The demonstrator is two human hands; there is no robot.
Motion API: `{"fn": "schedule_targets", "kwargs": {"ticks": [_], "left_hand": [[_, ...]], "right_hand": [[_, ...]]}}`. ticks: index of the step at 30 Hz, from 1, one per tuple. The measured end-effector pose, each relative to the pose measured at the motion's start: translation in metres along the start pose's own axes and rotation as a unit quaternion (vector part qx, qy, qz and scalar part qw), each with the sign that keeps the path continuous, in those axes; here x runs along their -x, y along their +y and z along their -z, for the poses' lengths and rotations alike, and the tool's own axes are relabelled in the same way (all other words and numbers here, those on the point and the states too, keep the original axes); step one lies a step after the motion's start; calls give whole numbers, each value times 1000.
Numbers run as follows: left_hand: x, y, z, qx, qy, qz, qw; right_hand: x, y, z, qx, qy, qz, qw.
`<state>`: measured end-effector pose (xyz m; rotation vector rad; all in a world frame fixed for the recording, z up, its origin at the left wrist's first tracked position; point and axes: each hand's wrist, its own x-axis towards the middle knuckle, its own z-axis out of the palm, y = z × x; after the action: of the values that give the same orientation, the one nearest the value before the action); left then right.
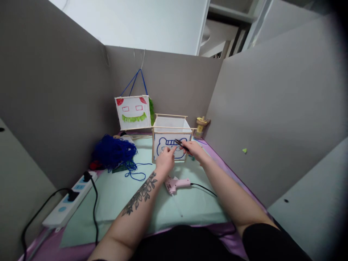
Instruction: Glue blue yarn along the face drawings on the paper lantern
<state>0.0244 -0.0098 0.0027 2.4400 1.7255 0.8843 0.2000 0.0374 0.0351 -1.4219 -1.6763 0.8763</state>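
Careful: your right hand (pixel 193 148) is pinched around small dark scissors (pixel 181 143), whose tips sit right against the front of the white paper box lantern with a thin wooden stick frame (pixel 170 139), at the blue yarn bear face (pixel 170 146). Your left hand (pixel 164 162) is nearly closed, fingertips pressed on that same panel just beside the blades. A slip could nick the paper, cut the yarn outline, or catch your left fingers. Pressing too hard could tip or crush the light frame. The pink hot glue gun (pixel 176 184) lies on the pale green mat (pixel 116 195) just under your left wrist; lowering that arm could touch its nozzle or drag its black cord (pixel 203 188).
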Motion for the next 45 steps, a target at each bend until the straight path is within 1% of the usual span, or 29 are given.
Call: {"fn": "schedule_targets", "kwargs": {"ticks": [7,13,19,25,31,34,37,40,42,43,44,45], "left_hand": [[-3,0,-8,-37,-19,16,999],[-5,-1,-9,-32,-26,29,999],[-5,-1,-7,-27,-32,38,998],[-4,1,-5,-29,-31,28,999],[3,8,-2,-3,-33,-7,999],[5,7,0,30,-18,1,999],[2,1,0,77,37,32,996],[-5,-8,-5,171,81,75,979],[-13,-12,-10,266,71,135,952],[-16,-13,-13,325,56,169,929],[-20,-13,-15,389,39,202,898],[-23,-12,-17,453,22,231,861]], "right_hand": [[-3,3,-1,7,-3,8,1000],[-4,3,-1,5,-1,11,1000],[-2,-4,3,41,17,0,999],[-2,-6,4,62,19,0,998],[1,-8,4,50,21,0,999],[5,-11,6,15,19,2,1000],[14,-14,10,-28,4,13,1000],[26,-14,14,-55,-10,23,998],[37,-12,18,-72,-9,19,997],[42,-9,20,-79,-7,15,997],[49,-6,22,-84,-7,9,996],[55,-2,24,-86,-9,5,996]]}}
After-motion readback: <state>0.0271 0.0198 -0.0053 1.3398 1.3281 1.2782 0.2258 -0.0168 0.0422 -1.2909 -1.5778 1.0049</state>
